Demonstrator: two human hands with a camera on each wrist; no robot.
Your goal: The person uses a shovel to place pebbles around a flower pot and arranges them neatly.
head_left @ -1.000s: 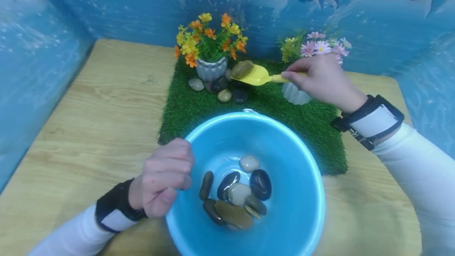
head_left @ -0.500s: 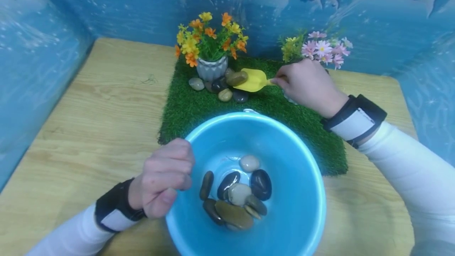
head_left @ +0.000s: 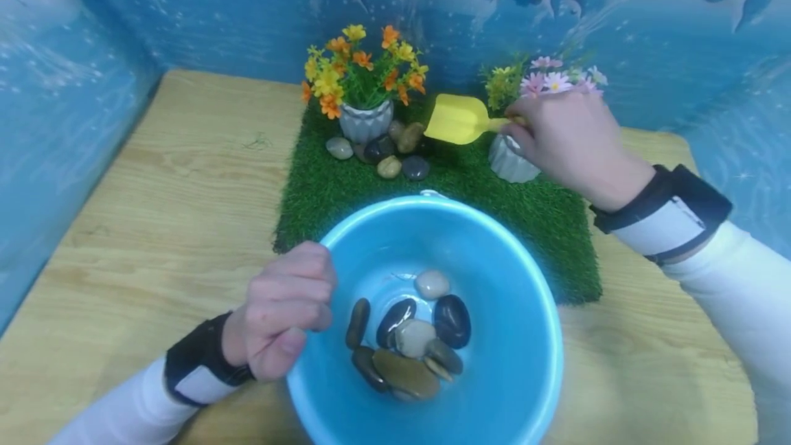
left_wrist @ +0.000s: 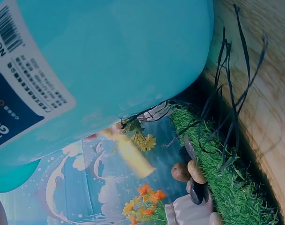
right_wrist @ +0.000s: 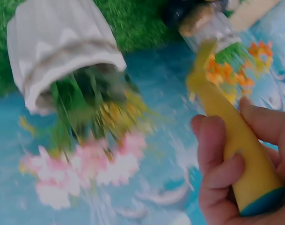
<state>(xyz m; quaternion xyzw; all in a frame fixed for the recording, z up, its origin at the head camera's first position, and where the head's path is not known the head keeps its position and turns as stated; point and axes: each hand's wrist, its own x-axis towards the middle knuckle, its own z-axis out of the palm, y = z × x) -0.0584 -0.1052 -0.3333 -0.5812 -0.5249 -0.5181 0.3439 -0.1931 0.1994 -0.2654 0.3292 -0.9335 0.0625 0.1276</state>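
My right hand [head_left: 575, 143] grips the handle of a yellow toy shovel [head_left: 457, 119], whose bare blade is raised just right of a pile of pebbles. On top of that pile lies a brown pebble [head_left: 410, 137], beside the blade's edge. The right wrist view shows fingers and thumb wrapped round the shovel handle [right_wrist: 240, 145], which ends in a teal cap. At the near side, my left hand [head_left: 287, 311] holds the left rim of a blue bucket [head_left: 494, 369] with curled fingers. Several wet stones, dark, brown and pale [head_left: 416, 337], lie in the bucket's bottom.
A green turf mat [head_left: 334, 204] lies behind the bucket on the wooden table [head_left: 185, 191]. Orange and yellow flowers stand in a grey pot [head_left: 367, 122] behind the pebbles. Another pot [head_left: 511, 158], with pink flowers, is partly behind my right hand. Dolphin-printed walls [head_left: 235, 12] enclose the table.
The brown pebble has slid off the shovel blade onto the pile. My right hand went left and down with the shovel, then back up and right. My left hand stayed on the bucket.
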